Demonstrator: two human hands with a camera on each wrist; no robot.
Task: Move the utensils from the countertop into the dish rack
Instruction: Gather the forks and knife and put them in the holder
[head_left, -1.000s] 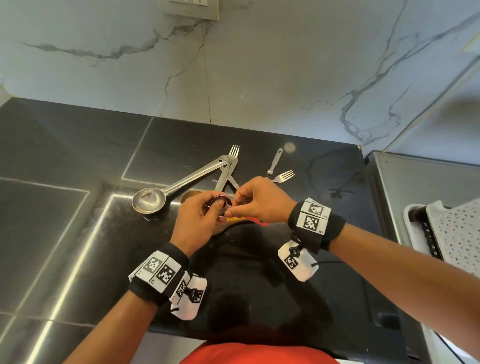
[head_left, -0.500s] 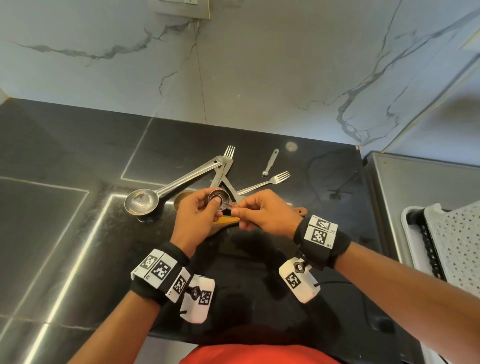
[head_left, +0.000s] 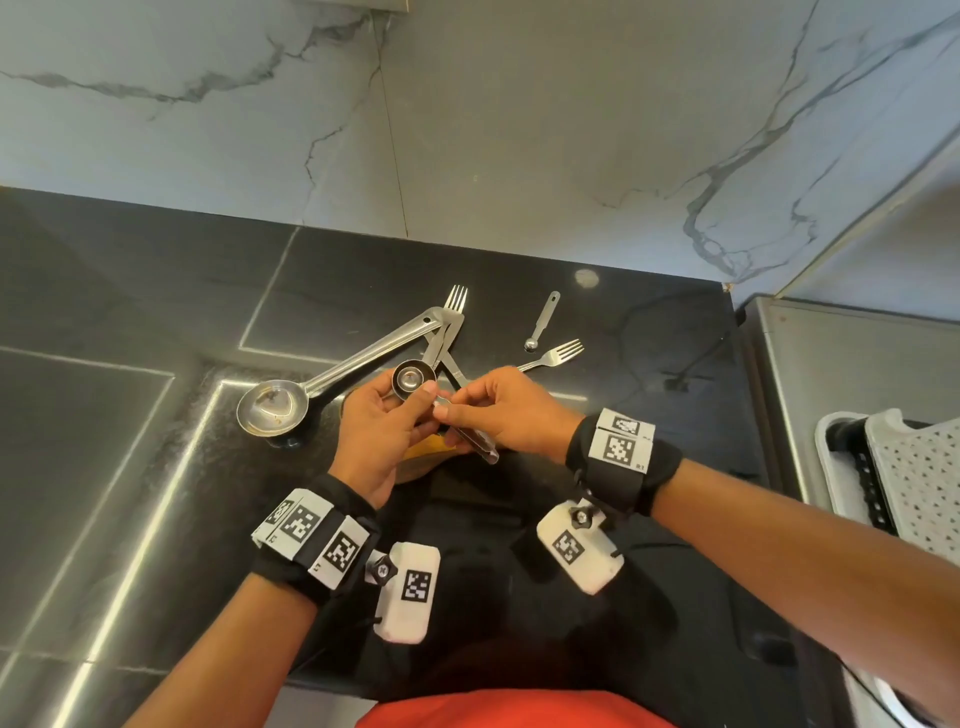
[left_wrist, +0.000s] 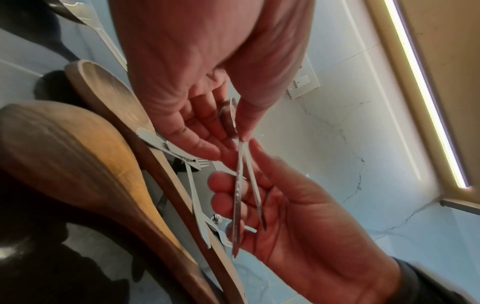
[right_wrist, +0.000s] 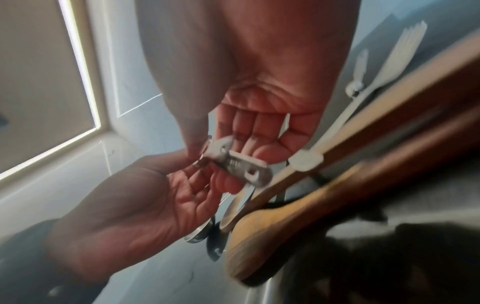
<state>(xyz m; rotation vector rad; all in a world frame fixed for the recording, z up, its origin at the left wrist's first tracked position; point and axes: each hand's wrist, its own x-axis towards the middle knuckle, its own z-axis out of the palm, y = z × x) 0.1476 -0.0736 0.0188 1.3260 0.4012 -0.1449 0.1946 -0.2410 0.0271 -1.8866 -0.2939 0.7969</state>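
Note:
Two small steel measuring spoons (head_left: 414, 375) are held together above the black countertop (head_left: 156, 312). My left hand (head_left: 410, 397) pinches their round bowls (left_wrist: 230, 115) between thumb and fingers. My right hand (head_left: 457, 413) grips their flat handles (right_wrist: 239, 164), which stick out below its palm (head_left: 475, 441). On the counter behind my hands lie a steel ladle (head_left: 270, 402), two forks (head_left: 454, 306) (head_left: 553, 356) and a tiny measuring spoon (head_left: 543, 322). Two wooden spoons (left_wrist: 78, 164) lie under my hands. The white dish rack (head_left: 914, 478) stands at the far right.
A marble wall (head_left: 519, 130) backs the counter. A steel draining surface (head_left: 831, 389) lies between the counter and the rack. The forks and ladle handle cross each other in a pile (head_left: 441, 332).
My right hand has drawn back toward me along the spoon handles, uncovering the right fork. The left hand has kept its pinch on the bowls.

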